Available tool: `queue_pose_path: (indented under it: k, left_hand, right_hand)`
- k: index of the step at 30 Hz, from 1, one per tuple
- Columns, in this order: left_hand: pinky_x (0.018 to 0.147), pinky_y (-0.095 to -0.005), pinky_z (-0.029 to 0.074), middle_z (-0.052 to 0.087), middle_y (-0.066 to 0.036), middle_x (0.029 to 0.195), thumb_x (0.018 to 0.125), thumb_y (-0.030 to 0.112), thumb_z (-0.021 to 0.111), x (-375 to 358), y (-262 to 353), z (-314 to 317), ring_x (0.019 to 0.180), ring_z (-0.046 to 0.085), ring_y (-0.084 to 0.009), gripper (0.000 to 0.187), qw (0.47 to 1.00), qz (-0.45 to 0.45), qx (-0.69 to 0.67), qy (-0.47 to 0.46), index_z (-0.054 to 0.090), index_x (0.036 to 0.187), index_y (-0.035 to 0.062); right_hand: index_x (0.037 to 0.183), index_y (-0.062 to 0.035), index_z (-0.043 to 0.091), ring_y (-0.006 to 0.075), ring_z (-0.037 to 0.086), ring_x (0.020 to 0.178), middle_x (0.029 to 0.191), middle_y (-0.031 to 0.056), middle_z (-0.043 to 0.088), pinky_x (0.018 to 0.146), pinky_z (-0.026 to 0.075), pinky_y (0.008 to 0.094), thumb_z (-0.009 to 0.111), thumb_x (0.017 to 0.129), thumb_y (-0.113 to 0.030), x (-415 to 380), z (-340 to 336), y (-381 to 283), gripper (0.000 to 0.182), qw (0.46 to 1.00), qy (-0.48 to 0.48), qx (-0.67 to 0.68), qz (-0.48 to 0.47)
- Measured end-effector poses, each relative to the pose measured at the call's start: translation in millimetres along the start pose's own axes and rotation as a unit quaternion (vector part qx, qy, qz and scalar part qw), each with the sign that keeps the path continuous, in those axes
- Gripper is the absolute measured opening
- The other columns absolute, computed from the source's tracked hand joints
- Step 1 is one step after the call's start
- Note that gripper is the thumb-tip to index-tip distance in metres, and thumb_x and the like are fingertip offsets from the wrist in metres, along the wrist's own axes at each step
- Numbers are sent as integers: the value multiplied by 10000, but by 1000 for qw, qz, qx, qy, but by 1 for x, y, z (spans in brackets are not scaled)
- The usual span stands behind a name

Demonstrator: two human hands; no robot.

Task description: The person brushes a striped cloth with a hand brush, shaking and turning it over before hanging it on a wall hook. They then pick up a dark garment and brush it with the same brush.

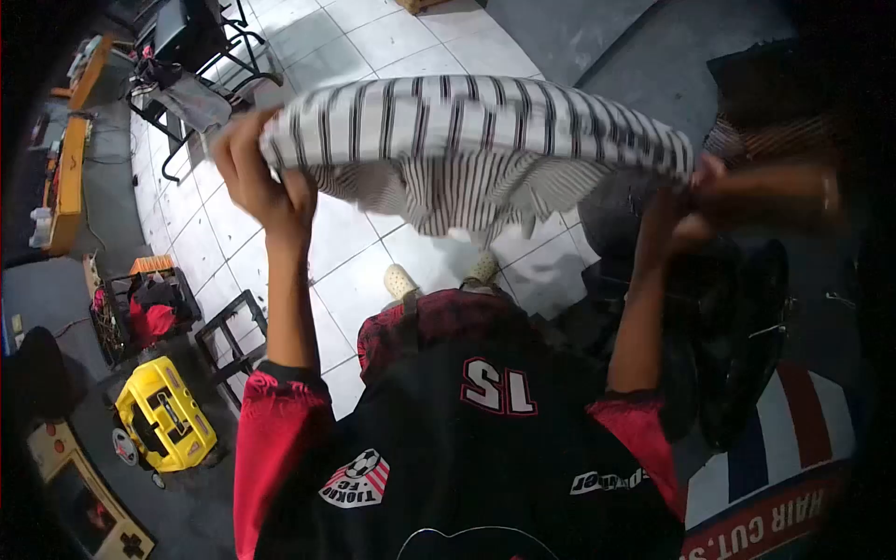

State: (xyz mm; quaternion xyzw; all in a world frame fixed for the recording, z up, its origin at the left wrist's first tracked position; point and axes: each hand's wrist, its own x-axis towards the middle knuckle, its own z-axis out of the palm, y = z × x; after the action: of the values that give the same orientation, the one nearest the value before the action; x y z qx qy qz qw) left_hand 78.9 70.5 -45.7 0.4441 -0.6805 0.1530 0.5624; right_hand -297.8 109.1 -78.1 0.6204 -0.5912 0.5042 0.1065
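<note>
A white cloth with dark stripes [448, 117] is stretched in an arch between my two raised hands, its lower folds hanging loose over the tiled floor. My left hand [257, 173] grips the left end, fingers curled over the edge. At the opposite end, my right hand [681, 205] is smeared by motion, and the cloth's corner runs into its fingers. A brown blurred shape [770, 198] overlaps the right hand's outer side; I cannot tell what it is.
A yellow toy car [168, 415], a crate of odds and ends [149, 313] and a black frame [233, 341] stand at the left. Farther back is a black chair [187, 42]. Lower right shows a striped hair-cut sign [775, 467]. White tiles [345, 252] lie below.
</note>
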Motion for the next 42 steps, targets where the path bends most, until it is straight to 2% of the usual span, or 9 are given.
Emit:
queue_pose_path:
  k: [4, 7, 9, 18, 21, 25, 29, 33, 42]
  left_hand:
    - [748, -359, 451, 559, -157, 941, 612, 53, 609, -139, -13, -22, 837, 525, -351, 469, 917, -149, -61, -366, 515, 1071, 55]
    - [686, -409, 460, 582, -181, 835, 662, 108, 620, -305, -45, -76, 828, 562, -347, 280, 676, -128, -73, -722, 582, 931, 42]
    - [639, -417, 438, 575, -199, 751, 645, 66, 608, -279, -18, -91, 773, 564, -372, 170, 660, -266, -128, -691, 570, 805, 21]
    - [486, -366, 409, 546, -106, 664, 715, 40, 538, -124, -36, -15, 593, 559, -287, 82, 924, -146, 127, -329, 493, 757, 93]
    - [473, -301, 395, 511, -75, 626, 656, -25, 596, -49, -27, -7, 530, 521, -217, 199, 963, -119, 105, -219, 524, 807, 82]
    - [487, -257, 391, 509, -43, 594, 624, -70, 622, -17, 4, -14, 505, 484, -132, 279, 979, -167, 80, -88, 536, 865, 40]
    - [541, -395, 444, 590, -137, 692, 634, -36, 613, -134, -28, -22, 621, 593, -292, 386, 875, -272, -15, -401, 526, 977, 117]
    - [561, -438, 459, 571, -184, 652, 675, 213, 644, -253, -29, -74, 628, 582, -362, 374, 662, -184, -37, -725, 496, 988, 72]
    - [512, -404, 381, 435, -144, 645, 654, -40, 511, -247, 21, -109, 603, 476, -334, 124, 799, -290, 24, -527, 450, 730, 37]
  right_hand:
    - [983, 44, 514, 248, 540, 919, 1024, 183, 538, 760, 412, 320, 487, 816, -133, -96, -5, 26, 245, 969, -200, 20, 141]
    - [857, 80, 568, 360, 565, 879, 923, 271, 566, 723, 446, 382, 642, 663, -165, -195, -17, 45, 322, 713, -625, -87, 304]
    - [855, 62, 570, 368, 565, 895, 893, 270, 574, 728, 452, 374, 654, 648, -157, -213, -34, 44, 312, 633, -686, -16, 359]
    - [773, 114, 540, 395, 541, 633, 718, 272, 540, 599, 421, 417, 488, 636, 33, -73, -4, 52, 167, 841, -432, -248, 213]
    - [964, 78, 538, 320, 585, 759, 889, 217, 589, 690, 462, 379, 511, 703, -22, -27, -6, 32, 280, 994, -38, -69, -75]
    - [1076, 58, 506, 269, 570, 902, 1018, 180, 572, 827, 437, 347, 440, 847, -164, -24, -14, 17, 325, 918, -14, 351, 187]
    - [929, 100, 540, 331, 580, 875, 944, 211, 599, 802, 437, 338, 555, 663, -57, -117, -9, 31, 310, 954, -232, -30, 189]
    - [864, 54, 561, 398, 565, 825, 837, 265, 570, 681, 452, 417, 553, 630, -26, -197, -36, 46, 248, 677, -681, -140, 241]
    - [840, 53, 531, 386, 572, 796, 781, 232, 581, 681, 445, 414, 603, 641, -43, -223, -60, 20, 231, 749, -536, -68, 384]
